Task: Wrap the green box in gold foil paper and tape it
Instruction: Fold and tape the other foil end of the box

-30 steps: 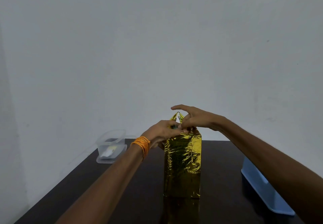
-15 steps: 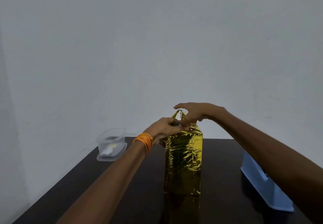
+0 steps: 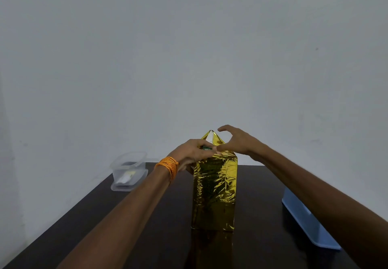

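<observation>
Box (image 3: 214,193) in gold foil upright under both hands, left hand (image 3: 194,150) gripping its top, right hand (image 3: 236,141) open.

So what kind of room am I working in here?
Most likely a plain room with a makeshift craft or packing table, not a shop. A dark table stands against a bare white wall, with only a clear plastic container, a blue tray and the foil-wrapped box on it.
</observation>
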`<control>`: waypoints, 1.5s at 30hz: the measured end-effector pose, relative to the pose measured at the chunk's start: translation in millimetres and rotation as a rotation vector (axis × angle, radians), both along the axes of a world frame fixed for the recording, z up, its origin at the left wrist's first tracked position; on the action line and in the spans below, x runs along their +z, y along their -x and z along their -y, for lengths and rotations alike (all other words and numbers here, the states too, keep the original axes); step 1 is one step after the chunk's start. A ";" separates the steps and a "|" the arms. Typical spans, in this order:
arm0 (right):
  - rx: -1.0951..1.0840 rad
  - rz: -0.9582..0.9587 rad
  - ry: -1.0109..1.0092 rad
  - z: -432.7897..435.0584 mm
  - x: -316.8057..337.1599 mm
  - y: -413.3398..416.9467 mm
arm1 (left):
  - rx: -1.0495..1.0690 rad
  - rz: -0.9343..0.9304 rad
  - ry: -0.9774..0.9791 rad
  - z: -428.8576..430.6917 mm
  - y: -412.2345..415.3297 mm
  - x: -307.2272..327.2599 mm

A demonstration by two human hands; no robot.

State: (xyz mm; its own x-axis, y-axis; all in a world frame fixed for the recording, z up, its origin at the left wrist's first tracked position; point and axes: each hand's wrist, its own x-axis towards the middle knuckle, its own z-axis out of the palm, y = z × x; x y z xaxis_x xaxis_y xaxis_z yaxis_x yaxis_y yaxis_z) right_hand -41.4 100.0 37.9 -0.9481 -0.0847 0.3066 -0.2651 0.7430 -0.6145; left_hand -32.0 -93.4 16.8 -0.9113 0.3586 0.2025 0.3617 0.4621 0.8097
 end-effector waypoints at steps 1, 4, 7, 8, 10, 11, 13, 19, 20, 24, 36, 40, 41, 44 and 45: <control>-0.014 0.011 0.024 1.5 -3.1 0.2 | 0.005 0.000 0.004 0.1 -0.6 0.4; -0.068 0.007 0.125 0.4 -9.1 1.9 | 0.005 0.013 -0.007 0.3 -1.5 0.1; -0.048 0.082 0.243 -0.3 -11.8 1.9 | 0.000 0.024 -0.015 0.7 -1.3 -0.2; -0.041 0.103 0.273 0.2 -12.9 1.5 | -0.001 0.015 -0.013 0.3 -0.4 0.0; -0.044 0.117 0.288 1.8 -15.1 0.5 | 0.009 -0.017 0.017 0.3 2.1 -0.6; -0.045 0.129 0.300 2.1 -15.1 -0.9 | 0.010 -0.020 0.024 -0.1 2.6 -0.7; -0.040 0.183 0.345 2.1 -15.0 -2.5 | 0.007 -0.001 0.008 -1.2 2.3 -0.6; -0.107 0.211 0.357 11.1 -17.5 -8.5 | 0.022 -0.042 0.043 -0.8 11.1 -3.1; -0.107 0.227 0.351 13.1 -15.4 -8.3 | 0.022 -0.046 0.046 -1.3 12.2 -3.0; -0.087 0.242 0.304 23.6 -7.0 -5.0 | 0.027 -0.043 0.045 0.3 13.0 -3.3; -0.090 0.268 0.428 11.8 -16.9 -9.3 | 0.023 0.021 -0.015 -0.3 7.2 -1.3; -0.071 0.298 0.481 9.7 -19.4 -17.2 | 0.011 0.027 -0.005 -2.4 1.5 0.3; -0.063 0.286 0.478 8.7 -19.6 -16.9 | 0.016 0.032 -0.009 -2.1 -1.1 1.4; -0.055 0.264 0.516 8.7 -22.6 -19.0 | 0.014 0.034 -0.002 -0.8 -3.3 3.0; -0.055 0.261 0.528 9.3 -24.8 -19.6 | 0.020 0.030 0.016 -0.4 -3.1 3.0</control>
